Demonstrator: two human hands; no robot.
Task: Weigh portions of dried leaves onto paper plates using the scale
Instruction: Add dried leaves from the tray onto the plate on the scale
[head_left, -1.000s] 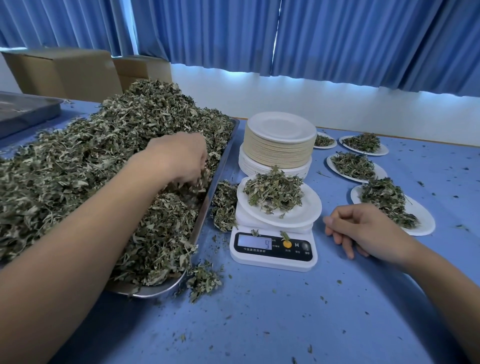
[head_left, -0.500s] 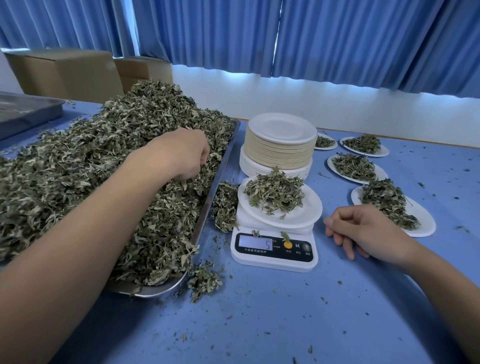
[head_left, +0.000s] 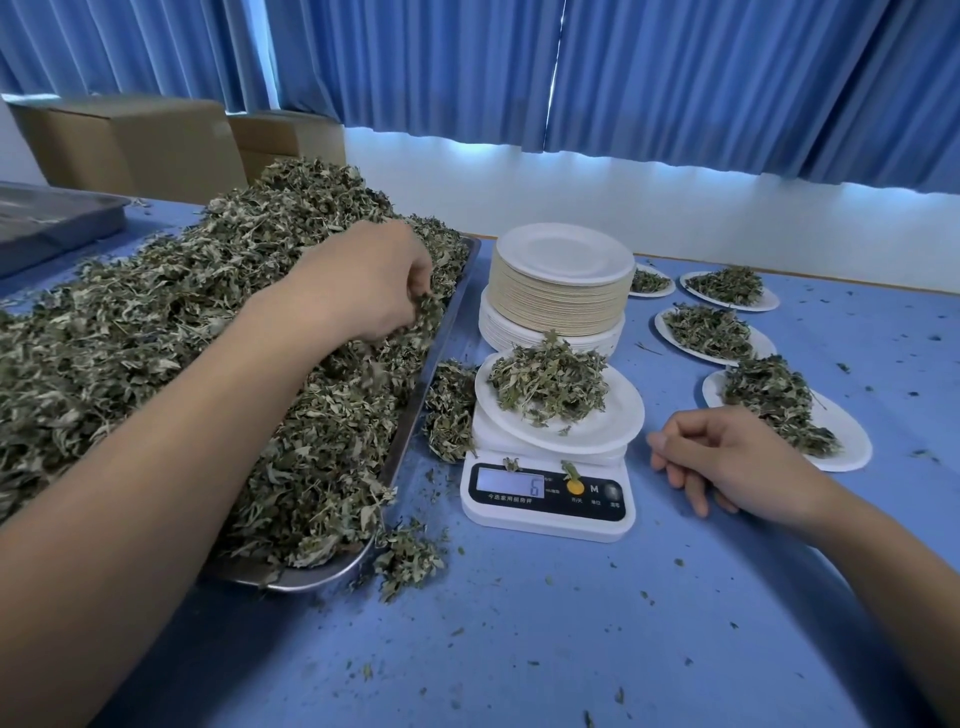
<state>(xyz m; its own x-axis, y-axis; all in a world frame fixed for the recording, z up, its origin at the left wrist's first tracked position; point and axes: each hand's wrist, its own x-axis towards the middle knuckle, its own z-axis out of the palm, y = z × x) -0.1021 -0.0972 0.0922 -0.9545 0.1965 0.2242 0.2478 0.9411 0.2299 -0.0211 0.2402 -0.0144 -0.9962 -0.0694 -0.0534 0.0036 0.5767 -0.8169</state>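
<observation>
white scale (head_left: 545, 512) sat flat, its display lit with a single digit. paper plate (head_left: 597, 428) lay slightly tilted on its platform and held a small mound of leaves (head_left: 550, 384). dried leaves (head_left: 156, 338) were heaped in the metal tray (head_left: 311, 578) at left, with some spilled beside the scale. stack of empty plates (head_left: 561, 291) stood just behind the scale. four filled plates (head_left: 847, 441) lay to the right.
</observation>
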